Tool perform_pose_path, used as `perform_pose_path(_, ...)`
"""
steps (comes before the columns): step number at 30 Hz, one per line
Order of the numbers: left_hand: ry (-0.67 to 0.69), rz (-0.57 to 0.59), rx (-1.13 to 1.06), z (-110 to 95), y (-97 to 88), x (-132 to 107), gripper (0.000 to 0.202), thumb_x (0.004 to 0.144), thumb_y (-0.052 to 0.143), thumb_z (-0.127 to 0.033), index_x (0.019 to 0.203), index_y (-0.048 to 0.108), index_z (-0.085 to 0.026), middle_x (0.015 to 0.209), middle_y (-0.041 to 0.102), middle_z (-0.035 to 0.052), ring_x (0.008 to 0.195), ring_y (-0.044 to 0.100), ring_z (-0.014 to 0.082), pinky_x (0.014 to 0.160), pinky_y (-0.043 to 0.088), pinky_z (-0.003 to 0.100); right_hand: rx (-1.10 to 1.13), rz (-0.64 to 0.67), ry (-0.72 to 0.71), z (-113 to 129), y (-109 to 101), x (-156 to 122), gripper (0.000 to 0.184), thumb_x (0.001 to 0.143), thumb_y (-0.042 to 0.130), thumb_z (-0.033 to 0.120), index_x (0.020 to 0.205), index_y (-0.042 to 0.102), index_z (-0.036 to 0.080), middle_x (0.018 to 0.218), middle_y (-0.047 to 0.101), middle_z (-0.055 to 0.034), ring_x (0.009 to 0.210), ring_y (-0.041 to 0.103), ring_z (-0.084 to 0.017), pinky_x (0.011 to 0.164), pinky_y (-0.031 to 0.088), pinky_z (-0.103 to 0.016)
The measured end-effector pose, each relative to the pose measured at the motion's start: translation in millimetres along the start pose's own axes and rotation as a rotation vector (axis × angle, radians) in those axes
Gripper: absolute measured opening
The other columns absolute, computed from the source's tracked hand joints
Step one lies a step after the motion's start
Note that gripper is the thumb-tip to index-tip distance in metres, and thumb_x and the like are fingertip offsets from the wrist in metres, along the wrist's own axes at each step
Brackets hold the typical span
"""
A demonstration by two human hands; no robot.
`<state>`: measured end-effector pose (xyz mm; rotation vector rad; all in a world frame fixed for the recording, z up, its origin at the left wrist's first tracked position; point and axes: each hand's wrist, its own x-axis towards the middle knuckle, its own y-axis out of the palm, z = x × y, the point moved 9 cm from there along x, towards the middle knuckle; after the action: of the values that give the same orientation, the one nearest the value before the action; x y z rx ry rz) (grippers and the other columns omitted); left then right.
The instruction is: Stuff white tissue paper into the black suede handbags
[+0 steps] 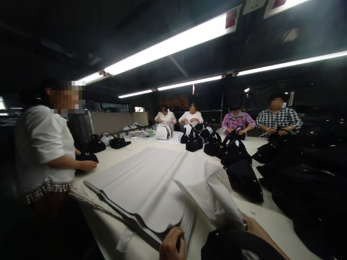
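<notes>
A thick stack of large white paper sheets (151,180) lies on the table before me. At its near corner, my left hand (172,244) has its fingers curled against the edge of the paper. To the right, a loose white sheet (217,191) is lifted and crumpled. My right forearm (258,231) reaches behind that sheet, so the right hand and its fingers are hidden. Close in front of me, at the bottom edge, is a black handbag (230,245) with a curved handle, partly cut off by the frame.
Several black handbags (241,178) line the white table's right side. On the left, a person in white (51,144) handles a black bag (87,157). Several people (192,117) work along the far side. A white-wrapped item (163,132) stands at the back.
</notes>
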<state>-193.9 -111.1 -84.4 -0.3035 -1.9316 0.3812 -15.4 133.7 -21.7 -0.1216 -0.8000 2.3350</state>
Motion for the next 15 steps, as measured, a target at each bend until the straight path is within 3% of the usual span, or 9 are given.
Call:
perform_pose_path(3,-0.066,0.016,-0.020,8.9,4.7,-4.3,0.027,0.082,0.044,-0.011,0.087,0.068,-0.024,0.083,0.074,0.0103,0.081,0.074,0.0227,0.072,0.062,0.030,0.107,0.058,0.047,-20.1,8.8,4.8,0.041,0.053,0.073,0.029,0.094,0.078,0.032,0.091,0.076,-0.0115,0.091,0.071,-0.037,0.086,0.055,-0.043)
perform_pose_path(5,-0.056,0.027,-0.027,3.5,2.4,-0.1,0.027,0.081,0.046,-0.012,0.088,0.068,-0.026,0.083,0.075,0.0106,0.080,0.074,0.0240,0.071,0.063,0.032,0.133,0.022,0.023,-19.5,7.5,4.3,0.042,0.056,0.073,0.030,0.098,0.078,0.033,0.095,0.075,-0.0129,0.096,0.070,-0.038,0.089,0.054,-0.045)
perform_pose_path(8,-0.078,0.027,-0.032,-9.5,-9.7,14.2,0.026,0.081,0.047,-0.014,0.085,0.070,-0.026,0.081,0.075,0.0098,0.076,0.074,0.0240,0.069,0.063,0.032,0.171,-0.063,-0.011,-2.5,-1.8,-4.4,0.042,0.057,0.073,0.038,0.099,0.077,0.037,0.097,0.075,-0.0138,0.099,0.069,-0.041,0.083,0.054,-0.048)
perform_pose_path(10,-0.161,0.056,-0.046,-14.6,-18.8,21.8,0.024,0.080,0.048,-0.018,0.081,0.071,-0.024,0.081,0.076,0.0087,0.077,0.074,0.0235,0.071,0.062,0.033,0.194,-0.071,-0.020,16.9,-8.3,-16.8,0.040,0.058,0.073,0.039,0.097,0.077,0.032,0.093,0.075,-0.0124,0.093,0.070,-0.040,0.080,0.055,-0.048)
perform_pose_path(12,-0.239,0.115,-0.089,-19.0,-25.6,25.0,0.022,0.080,0.050,-0.023,0.080,0.072,-0.023,0.082,0.076,0.0076,0.079,0.074,0.0237,0.077,0.062,0.036,0.248,-0.130,-0.075,41.3,-22.0,-32.0,0.035,0.063,0.070,0.037,0.093,0.075,0.019,0.086,0.073,-0.0099,0.087,0.068,-0.034,0.082,0.053,-0.044)
perform_pose_path(15,-0.382,0.192,-0.172,-19.4,-28.7,27.6,0.023,0.077,0.054,-0.032,0.083,0.072,-0.018,0.090,0.076,0.0108,0.087,0.072,0.0288,0.084,0.059,0.044,0.347,-0.203,-0.023,52.2,-38.1,-46.6,0.034,0.058,0.076,0.035,0.083,0.068,0.014,0.074,0.066,-0.0034,0.074,0.061,-0.024,0.071,0.050,-0.035)
